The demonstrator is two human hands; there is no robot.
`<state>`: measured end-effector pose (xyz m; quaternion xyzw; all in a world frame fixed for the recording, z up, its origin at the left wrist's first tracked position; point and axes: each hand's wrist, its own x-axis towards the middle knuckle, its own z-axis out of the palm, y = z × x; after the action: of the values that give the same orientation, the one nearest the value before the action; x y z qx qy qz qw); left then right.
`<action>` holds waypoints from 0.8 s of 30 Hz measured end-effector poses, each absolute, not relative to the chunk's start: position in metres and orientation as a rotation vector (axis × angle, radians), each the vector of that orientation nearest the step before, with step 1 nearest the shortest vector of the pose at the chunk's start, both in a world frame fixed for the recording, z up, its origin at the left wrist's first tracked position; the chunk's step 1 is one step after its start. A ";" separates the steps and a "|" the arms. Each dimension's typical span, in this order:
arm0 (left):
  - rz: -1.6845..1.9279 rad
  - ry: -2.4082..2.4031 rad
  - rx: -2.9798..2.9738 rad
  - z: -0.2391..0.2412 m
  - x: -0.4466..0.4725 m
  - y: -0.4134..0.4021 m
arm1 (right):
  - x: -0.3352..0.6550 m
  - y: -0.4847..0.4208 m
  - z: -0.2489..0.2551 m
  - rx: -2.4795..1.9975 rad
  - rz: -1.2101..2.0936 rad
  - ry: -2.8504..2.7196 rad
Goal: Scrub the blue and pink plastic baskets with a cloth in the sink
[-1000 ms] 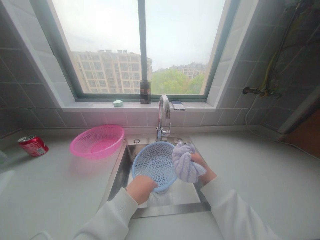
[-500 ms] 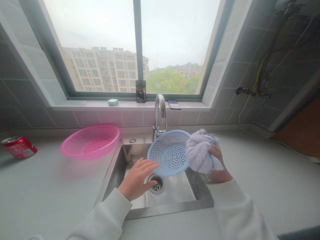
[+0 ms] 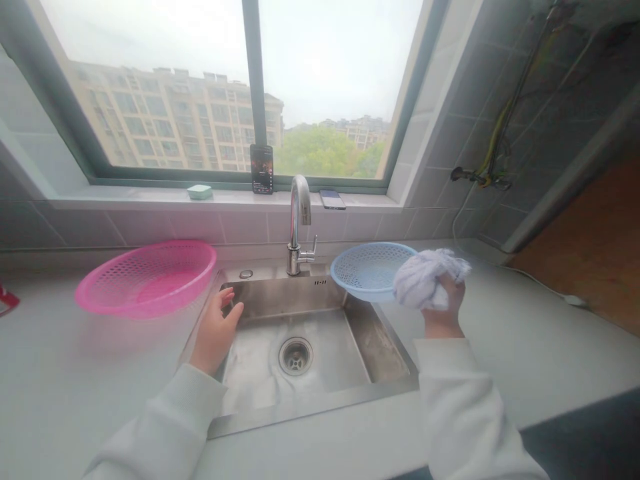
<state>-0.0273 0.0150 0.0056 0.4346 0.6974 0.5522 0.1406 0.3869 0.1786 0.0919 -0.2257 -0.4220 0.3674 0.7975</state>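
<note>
My left hand (image 3: 215,331) is open and empty, its fingertips at the left rim of the stainless steel sink (image 3: 295,393). My right hand (image 3: 443,310) grips a crumpled lilac striped towel (image 3: 427,280) above the counter, right of the sink. Just behind that towel, a light blue perforated plastic basket (image 3: 373,270) sits at the sink's back right corner, partly overlapping the rim. The towel touches or overlaps the basket's front right edge in this view. The sink's drain (image 3: 295,355) shows uncovered.
A pink perforated basket (image 3: 147,279) stands on the counter left of the sink. A chrome faucet (image 3: 299,227) rises behind the sink. On the windowsill lie a mint green dish (image 3: 199,192) and a phone (image 3: 333,199), with another phone (image 3: 261,169) upright.
The blue basket has moved from over the sink to its back right corner. My left hand has let go and shifted left to the rim. My right hand has raised the towel rightward.
</note>
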 end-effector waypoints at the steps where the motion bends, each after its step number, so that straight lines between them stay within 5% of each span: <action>1: 1.591 2.011 1.240 0.004 -0.029 0.016 | 0.388 0.181 0.090 -0.497 0.771 -0.874; 24: 1.835 1.794 0.657 0.014 -0.038 0.016 | 0.364 0.143 0.098 -0.885 0.442 -1.108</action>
<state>-0.0380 0.0160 0.0135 0.2406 0.6568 0.6718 0.2436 0.3643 0.1425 0.0980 -0.4028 -0.5046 0.2014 0.7366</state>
